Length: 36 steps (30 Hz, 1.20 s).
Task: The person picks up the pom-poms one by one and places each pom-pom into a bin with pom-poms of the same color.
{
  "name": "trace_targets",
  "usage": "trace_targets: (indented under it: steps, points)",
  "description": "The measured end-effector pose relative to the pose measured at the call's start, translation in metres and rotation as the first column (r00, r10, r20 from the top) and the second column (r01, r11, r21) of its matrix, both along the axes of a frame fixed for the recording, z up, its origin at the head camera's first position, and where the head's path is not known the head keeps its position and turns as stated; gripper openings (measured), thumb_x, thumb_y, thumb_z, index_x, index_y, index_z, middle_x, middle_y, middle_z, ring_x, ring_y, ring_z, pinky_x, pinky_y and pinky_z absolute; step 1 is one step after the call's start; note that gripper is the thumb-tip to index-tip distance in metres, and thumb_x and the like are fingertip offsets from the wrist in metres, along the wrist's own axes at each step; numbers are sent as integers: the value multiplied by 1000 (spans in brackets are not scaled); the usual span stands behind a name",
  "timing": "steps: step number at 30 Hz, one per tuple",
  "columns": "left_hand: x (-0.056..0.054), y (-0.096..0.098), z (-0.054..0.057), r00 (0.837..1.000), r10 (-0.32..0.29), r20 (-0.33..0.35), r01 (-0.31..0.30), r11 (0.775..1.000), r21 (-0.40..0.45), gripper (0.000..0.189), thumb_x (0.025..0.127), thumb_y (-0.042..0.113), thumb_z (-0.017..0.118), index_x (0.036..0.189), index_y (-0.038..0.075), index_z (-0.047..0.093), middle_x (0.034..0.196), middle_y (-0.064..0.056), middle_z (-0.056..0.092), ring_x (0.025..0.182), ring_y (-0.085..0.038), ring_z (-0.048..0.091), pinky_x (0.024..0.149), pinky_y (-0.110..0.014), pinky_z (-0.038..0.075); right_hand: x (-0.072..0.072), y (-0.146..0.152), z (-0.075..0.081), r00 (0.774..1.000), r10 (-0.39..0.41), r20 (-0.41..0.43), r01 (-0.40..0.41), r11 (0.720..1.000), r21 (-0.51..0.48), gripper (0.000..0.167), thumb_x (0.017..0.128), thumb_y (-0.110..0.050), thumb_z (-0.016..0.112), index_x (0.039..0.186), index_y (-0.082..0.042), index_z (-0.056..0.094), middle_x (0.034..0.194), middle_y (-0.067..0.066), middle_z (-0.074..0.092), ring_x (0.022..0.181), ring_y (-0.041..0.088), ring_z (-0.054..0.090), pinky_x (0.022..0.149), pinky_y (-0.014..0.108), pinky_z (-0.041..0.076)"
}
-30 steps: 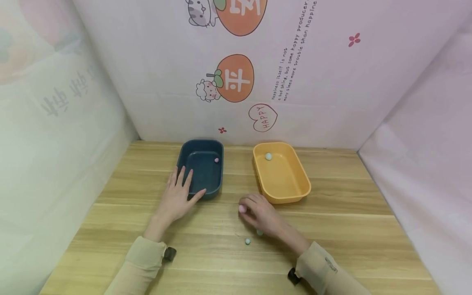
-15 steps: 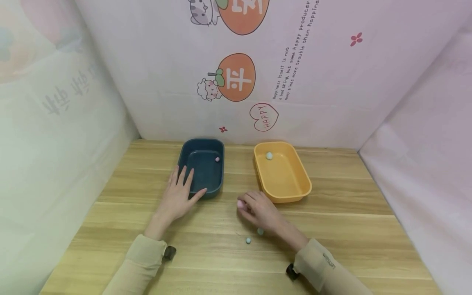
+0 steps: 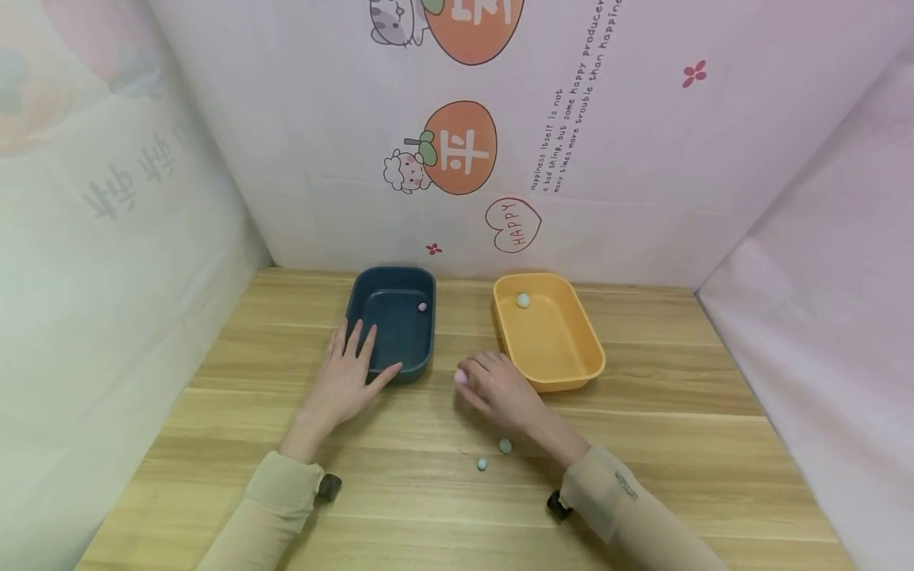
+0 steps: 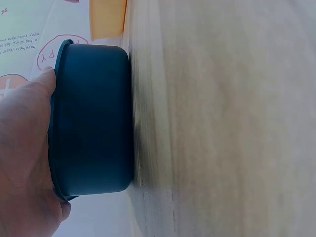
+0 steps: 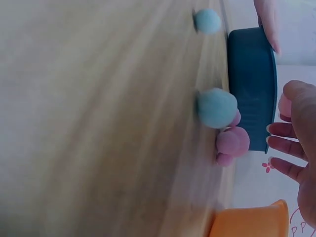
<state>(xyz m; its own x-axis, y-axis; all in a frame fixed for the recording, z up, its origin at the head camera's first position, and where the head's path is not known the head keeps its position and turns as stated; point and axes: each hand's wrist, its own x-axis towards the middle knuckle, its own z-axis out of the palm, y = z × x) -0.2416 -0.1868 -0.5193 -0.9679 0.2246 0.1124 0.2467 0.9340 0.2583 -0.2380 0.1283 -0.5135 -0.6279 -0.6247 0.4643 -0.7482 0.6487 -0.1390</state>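
My right hand (image 3: 496,388) pinches a small pink ball (image 3: 461,377) between thumb and fingertips, just left of the yellow bin's near corner. In the right wrist view, several more pink balls (image 5: 233,141) sit on the table below that hand, which hides them from the head view. My left hand (image 3: 346,381) lies with spread, straight fingers over the left and near rim of the dark blue bin (image 3: 396,369). Inside that bin is one pink ball (image 3: 422,307). Two pale green balls, a larger one (image 3: 505,446) and a smaller one (image 3: 481,465), lie nearer the front.
To the right of the blue bin stands the yellow bin (image 3: 596,369), with one pale green ball (image 3: 524,300) inside at its far left. A printed white cloth (image 3: 614,238) hangs behind and along both sides of the wooden table (image 3: 678,476).
My right hand has risen slightly away from the person and to the left with the pink ball, uncovering more of the larger green ball. The left hand has stayed on the blue bin.
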Motion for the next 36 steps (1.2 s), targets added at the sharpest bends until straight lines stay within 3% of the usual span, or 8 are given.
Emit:
trace_targets:
  steps: [7,13,16,28,36]
  points:
    - [0,0,1,1000,-3,0,3,1000,1,99,107,72,51,174,3,26,181,-29,22,171,-52,6,139,-67,14,-9,-4,4,993,-26,111,32,998,-52,23,103,-19,79,121,-5,76,126,10,75,119,28,71,108,43,62]
    - [0,-1,0,1000,-4,-2,4,1000,-3,99,107,72,51,174,3,26,180,-29,25,171,-52,7,139,-67,14,-12,-8,3,958,-5,285,64,978,-199,26,104,-16,77,126,-3,73,129,12,71,124,29,69,110,47,60]
    - [0,0,1,1000,-7,-4,7,1000,-10,99,107,72,50,174,3,27,179,-30,26,171,-52,8,139,-67,15,-14,-10,2,943,2,334,81,969,-235,27,106,-16,75,128,-3,72,127,11,72,122,27,69,108,46,61]
    - [-1,-1,2,1000,-12,-13,12,1000,-18,97,108,71,51,173,3,29,179,-31,27,171,-54,9,139,-67,16,-28,-20,9,900,-22,436,147,955,-256,33,111,-23,68,136,-2,70,125,10,75,118,25,71,108,48,61]
    - [-1,-2,2,1000,-17,-11,17,1000,-5,97,108,70,52,174,3,28,179,-30,26,171,-53,9,139,-67,15,-42,-32,13,902,-2,432,136,950,-280,31,112,-23,66,134,-2,71,119,9,76,112,24,70,105,49,59]
